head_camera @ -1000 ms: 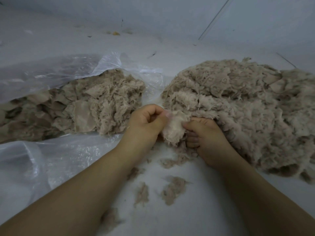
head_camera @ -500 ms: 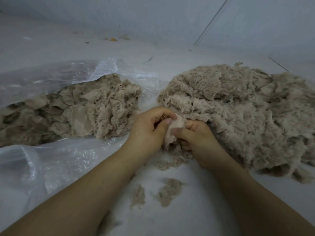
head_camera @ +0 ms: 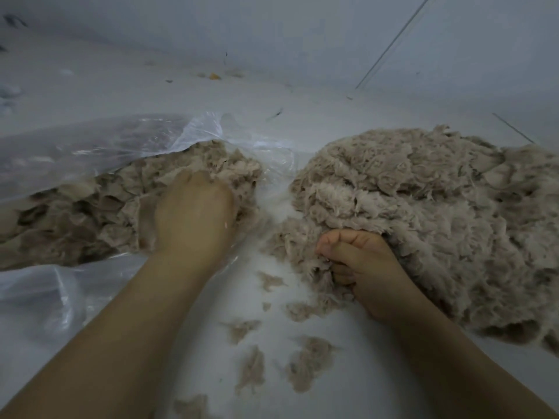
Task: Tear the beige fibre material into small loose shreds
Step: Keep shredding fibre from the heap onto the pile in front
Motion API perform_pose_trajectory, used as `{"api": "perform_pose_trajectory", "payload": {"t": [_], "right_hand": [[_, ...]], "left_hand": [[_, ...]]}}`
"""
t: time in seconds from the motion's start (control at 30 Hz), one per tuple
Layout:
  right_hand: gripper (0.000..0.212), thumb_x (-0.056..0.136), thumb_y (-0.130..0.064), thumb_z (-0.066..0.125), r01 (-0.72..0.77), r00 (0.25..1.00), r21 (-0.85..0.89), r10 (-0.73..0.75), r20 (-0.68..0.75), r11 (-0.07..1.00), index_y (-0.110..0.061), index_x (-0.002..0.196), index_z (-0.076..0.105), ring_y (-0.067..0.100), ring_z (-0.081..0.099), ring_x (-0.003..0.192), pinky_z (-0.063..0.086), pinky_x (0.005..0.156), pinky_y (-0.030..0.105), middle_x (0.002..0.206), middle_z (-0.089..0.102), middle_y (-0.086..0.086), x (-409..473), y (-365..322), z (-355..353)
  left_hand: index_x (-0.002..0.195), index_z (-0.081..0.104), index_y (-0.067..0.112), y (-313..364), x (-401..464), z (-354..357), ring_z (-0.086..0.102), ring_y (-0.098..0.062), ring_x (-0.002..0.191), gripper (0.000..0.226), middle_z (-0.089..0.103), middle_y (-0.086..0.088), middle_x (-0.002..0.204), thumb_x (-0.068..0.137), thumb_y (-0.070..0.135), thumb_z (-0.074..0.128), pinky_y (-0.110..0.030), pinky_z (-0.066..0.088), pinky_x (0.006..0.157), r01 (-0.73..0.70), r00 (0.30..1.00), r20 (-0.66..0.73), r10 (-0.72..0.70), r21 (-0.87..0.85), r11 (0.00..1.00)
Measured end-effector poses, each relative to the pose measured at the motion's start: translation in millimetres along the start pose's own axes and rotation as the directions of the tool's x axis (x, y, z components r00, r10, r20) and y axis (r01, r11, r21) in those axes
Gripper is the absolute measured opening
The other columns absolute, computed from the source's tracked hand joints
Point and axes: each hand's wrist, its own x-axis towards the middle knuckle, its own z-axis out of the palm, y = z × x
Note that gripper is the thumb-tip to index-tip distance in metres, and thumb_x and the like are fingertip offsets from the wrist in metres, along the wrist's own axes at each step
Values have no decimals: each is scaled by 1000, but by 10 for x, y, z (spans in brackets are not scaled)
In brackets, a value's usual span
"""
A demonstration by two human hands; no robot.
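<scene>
The left hand (head_camera: 193, 216) reaches knuckles-up into the bagged beige fibre (head_camera: 90, 207) directly ahead of it, grip not discernible, while the right hand (head_camera: 357, 267) clenches a tuft at the shredded heap's (head_camera: 438, 222) near edge, nearer that heap.

From my feed this looks like a plain workroom or storeroom. I see a bare white floor (head_camera: 302, 95) meeting bare pale walls (head_camera: 272, 25), heaps of beige fibre (head_camera: 438, 207), and a large clear plastic bag (head_camera: 90, 146) of it.
</scene>
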Motion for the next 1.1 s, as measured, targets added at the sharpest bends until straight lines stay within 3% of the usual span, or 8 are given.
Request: {"api": "perform_pose_trajectory", "payload": {"t": [0.1, 0.37, 0.47, 0.57, 0.73, 0.83, 0.93, 1.1], "right_hand": [[16, 76, -17, 63, -14, 1000, 4, 14, -3, 1000, -17, 62, 70, 8, 20, 40, 17, 39, 18, 59, 34, 6, 8, -13, 23], [40, 94, -1, 52, 0, 1000, 28, 0, -6, 1000, -18, 64, 73, 6, 22, 40, 21, 38, 15, 73, 36, 11, -17, -45, 38], [40, 93, -1, 52, 4, 1000, 34, -3, -11, 999, -18, 63, 72, 6, 23, 40, 21, 37, 15, 71, 36, 10, -25, -55, 55], [40, 94, -1, 52, 1, 1000, 52, 0, -17, 999, -17, 63, 71, 6, 23, 39, 21, 36, 14, 63, 36, 7, -31, -57, 70], [35, 93, 0, 52, -5, 999, 64, 7, -41, 998, -14, 67, 72, 5, 23, 37, 22, 36, 13, 57, 38, 4, -14, -29, 61], [19, 93, 2, 53, 23, 1000, 106, -25, 18, 994, -9, 93, 68, -2, 36, 35, 30, 35, 11, 49, 51, -10, -37, -55, 70], [32, 93, 9, 49, 74, 989, 133, -90, 118, 988, -4, 121, 57, -4, 56, 43, 41, 43, 5, 55, 63, -15, -49, -64, 71], [15, 90, -16, 60, 56, 998, 6, -57, 26, 998, -16, 96, 74, 3, 33, 38, 29, 37, 15, 60, 53, 2, -25, -23, 48]], "left_hand": [[86, 66, 4, -14, -34, 57, 49, -36, 100, 8, 50, -16, 99, 84, 11, 62, -37, 32, 64, 71, 995, 69, -77, 86, 994], [66, 61, -1, 200, -104, 10, 49, -35, 79, 4, 53, -16, 73, 63, -1, 59, -36, 26, 56, -202, 948, -270, 170, -95, 975], [81, 70, 8, 357, -187, 97, 48, -31, 88, 24, 61, -7, 79, 71, 17, 51, -42, 42, 69, -329, 940, -136, 313, -122, 936], [82, 62, 15, 482, -236, 165, 44, -28, 98, 16, 57, -1, 81, 77, 27, 51, -38, 34, 76, -280, 954, 93, 285, -65, 958], [71, 50, 15, 506, -225, 250, 44, -27, 98, 11, 51, -1, 73, 76, 6, 52, -34, 31, 70, -212, 962, 112, 248, -263, 941], [80, 65, 12, 512, -232, 213, 46, -23, 88, 8, 57, 1, 73, 84, 8, 59, -34, 40, 69, -208, 976, -60, 210, -544, 813], [79, 60, 22, 578, -250, 157, 48, -17, 86, 13, 53, 10, 75, 88, 13, 64, -22, 39, 68, -169, 979, -55, 195, -749, 640], [78, 59, 15, 585, -272, 139, 57, -13, 64, 17, 61, 1, 68, 93, 7, 57, -33, 49, 61, -77, 987, -7, 159, -896, 438]]}}
